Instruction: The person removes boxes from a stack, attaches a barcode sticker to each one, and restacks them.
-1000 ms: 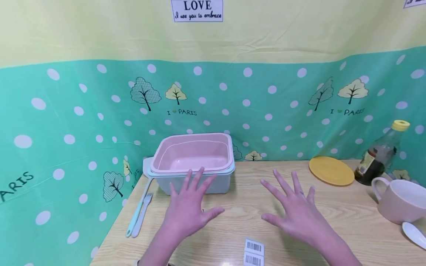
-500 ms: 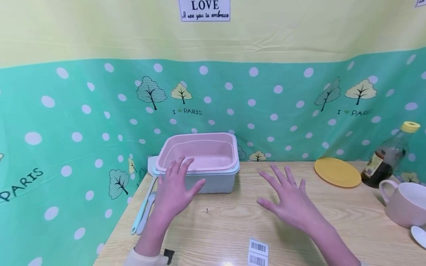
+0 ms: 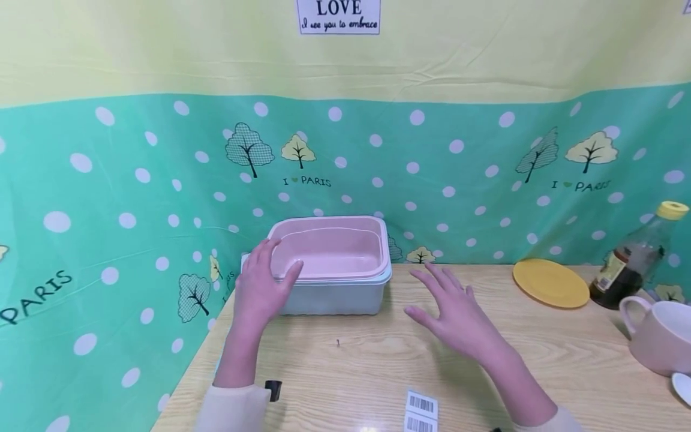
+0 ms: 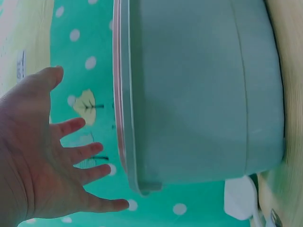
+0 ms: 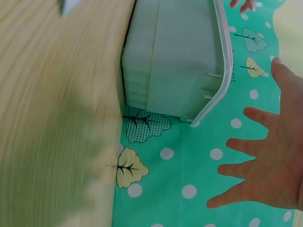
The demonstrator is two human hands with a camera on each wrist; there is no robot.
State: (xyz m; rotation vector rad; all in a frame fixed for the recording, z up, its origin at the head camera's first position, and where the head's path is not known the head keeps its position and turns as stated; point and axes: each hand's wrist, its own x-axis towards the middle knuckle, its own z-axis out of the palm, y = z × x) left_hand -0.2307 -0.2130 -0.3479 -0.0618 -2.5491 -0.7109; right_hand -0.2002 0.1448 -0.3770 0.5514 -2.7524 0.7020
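A pink basin [image 3: 335,252] sits nested on top of a blue-grey basin [image 3: 332,299] at the back left of the table. My left hand [image 3: 261,285] is by the left end of these stacked basins, fingers spread and overlapping the pink rim in the head view. In the left wrist view, that same hand [image 4: 52,156] has its palm and fingers free of any object. To the right of the stack hovers my right hand [image 3: 453,312], fingers spread, holding nothing. The right wrist view shows the blue-grey wall [image 5: 175,52] near its fingers.
A yellow plate [image 3: 550,283], a sauce bottle [image 3: 628,258], a pink mug [image 3: 664,336] and a white spoon [image 3: 682,387] stand or lie at the right. A barcode label [image 3: 421,413] is at the front. A white utensil head [image 4: 239,197] shows beside the stack. Patterned cloth hangs behind.
My left hand has moved leftward and up to the stack's left end, now covering the utensils there. My right hand has shifted slightly left. The head view has turned a little.
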